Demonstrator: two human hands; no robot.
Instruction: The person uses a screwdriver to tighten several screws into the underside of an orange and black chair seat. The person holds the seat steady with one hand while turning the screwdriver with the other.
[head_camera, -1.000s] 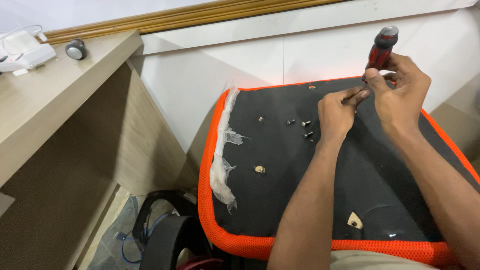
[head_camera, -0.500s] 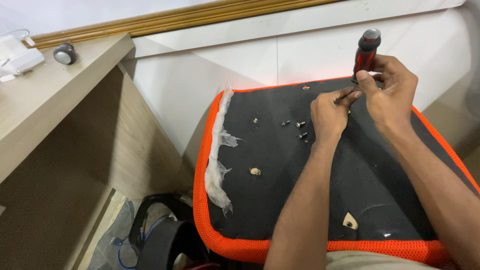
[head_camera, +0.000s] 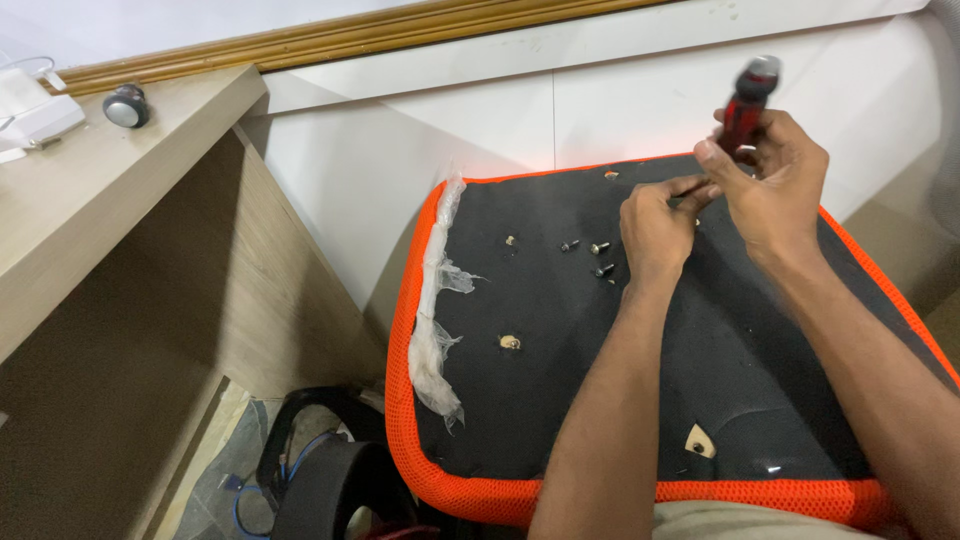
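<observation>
A chair seat (head_camera: 560, 420) lies bottom-up before me, black cloth with an orange mesh rim. My right hand (head_camera: 775, 185) grips a red-and-black screwdriver (head_camera: 745, 100) held nearly upright over the seat's far edge. My left hand (head_camera: 655, 225) pinches the screwdriver's shaft near the tip, fingers closed around it. Three loose screws (head_camera: 592, 255) lie on the black cloth just left of my left hand. Whatever sits under the tip is hidden by my fingers.
A strip of torn clear plastic (head_camera: 435, 310) hangs along the seat's left rim. A wooden desk (head_camera: 120, 200) stands at left with a caster wheel (head_camera: 126, 106) and a white device (head_camera: 30, 110) on it. Black chair parts (head_camera: 330, 480) lie on the floor below. A white wall panel (head_camera: 450, 130) is behind.
The camera shifted slightly right early on. My right hand has turned on the screwdriver handle, which now tilts a little more to the right. My left hand stays at the shaft.
</observation>
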